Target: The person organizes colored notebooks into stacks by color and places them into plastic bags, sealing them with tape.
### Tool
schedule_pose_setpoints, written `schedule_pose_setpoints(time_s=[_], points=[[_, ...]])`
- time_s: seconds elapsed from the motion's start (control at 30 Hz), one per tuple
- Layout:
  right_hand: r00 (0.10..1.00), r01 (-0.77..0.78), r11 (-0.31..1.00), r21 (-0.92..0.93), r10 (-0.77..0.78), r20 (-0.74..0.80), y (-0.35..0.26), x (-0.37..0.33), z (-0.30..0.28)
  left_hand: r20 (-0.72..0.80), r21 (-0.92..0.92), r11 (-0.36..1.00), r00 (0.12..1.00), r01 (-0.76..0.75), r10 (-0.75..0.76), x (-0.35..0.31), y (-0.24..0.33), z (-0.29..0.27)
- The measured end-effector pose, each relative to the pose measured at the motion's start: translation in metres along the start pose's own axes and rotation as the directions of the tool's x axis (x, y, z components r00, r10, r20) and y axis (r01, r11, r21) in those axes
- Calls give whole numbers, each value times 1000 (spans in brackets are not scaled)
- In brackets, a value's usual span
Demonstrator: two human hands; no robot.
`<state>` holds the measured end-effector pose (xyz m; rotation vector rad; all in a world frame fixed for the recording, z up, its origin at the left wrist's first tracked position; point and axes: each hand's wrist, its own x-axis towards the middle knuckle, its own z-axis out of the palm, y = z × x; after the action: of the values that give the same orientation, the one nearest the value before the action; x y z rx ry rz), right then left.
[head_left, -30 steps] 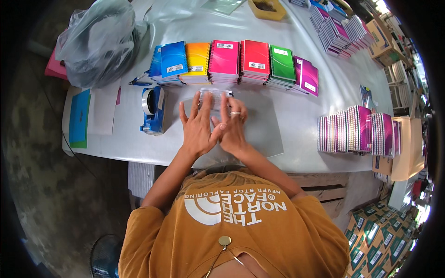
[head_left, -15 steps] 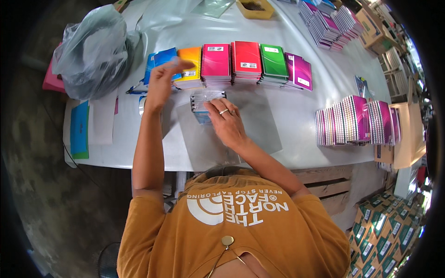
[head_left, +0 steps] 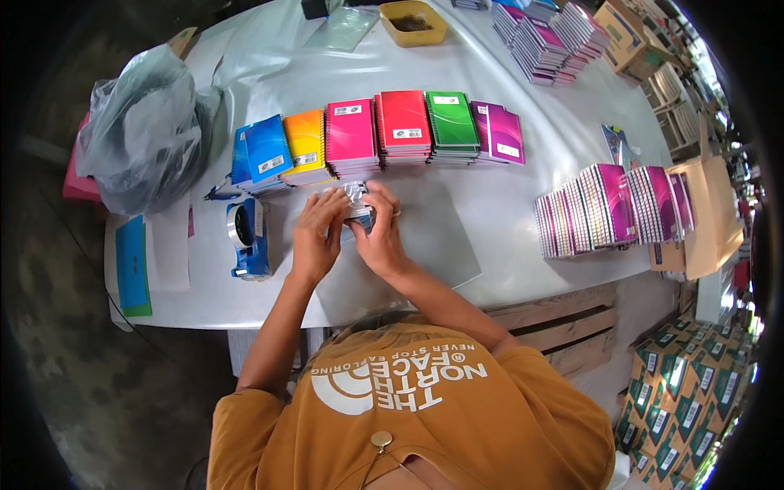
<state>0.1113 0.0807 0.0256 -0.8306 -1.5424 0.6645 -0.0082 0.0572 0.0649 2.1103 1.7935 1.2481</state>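
Note:
A small stack of spiral notebooks in clear plastic wrap (head_left: 357, 194) stands on the table in front of me. My left hand (head_left: 317, 237) presses its fingers together along the left side and top of the wrap. On the other side, my right hand (head_left: 380, 233) grips the wrapped stack with thumb and fingers, a ring on one finger. Both hands partly hide the stack. Close to my left wrist stands a blue tape dispenser (head_left: 255, 260) with a roll in it. Under my hands lies a sheet of clear plastic (head_left: 445, 245).
Beyond my hands stands a row of notebook stacks: blue (head_left: 268, 147), yellow (head_left: 305, 139), pink (head_left: 351, 135), red (head_left: 404, 118), green (head_left: 452, 122), purple (head_left: 500, 135). A bulging plastic bag (head_left: 147, 139) sits left. More purple notebooks (head_left: 612, 204) and a yellow tub (head_left: 412, 23) are on the table.
My left hand has come down from over the blue and yellow notebooks to the wrapped stack, joining the right hand. The tape dispenser now shows fully. The whole view has shifted slightly.

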Motion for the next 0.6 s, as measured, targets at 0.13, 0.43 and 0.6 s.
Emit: schedule_pose_setpoints(time_s=[0.13,0.43,0.6], points=[[970,41,996,-83,-20,242,5,9,-8,53,93,990,994,-104,100,-22,8,-15],[943,212,970,-121,-171,285,11,7,-10,-50,-78,525,523,847,-851,-78,-79,-143],[931,251,959,-128,-203,302,14,6,-8,221,48,104,91,993,-971,-80,-92,-150]])
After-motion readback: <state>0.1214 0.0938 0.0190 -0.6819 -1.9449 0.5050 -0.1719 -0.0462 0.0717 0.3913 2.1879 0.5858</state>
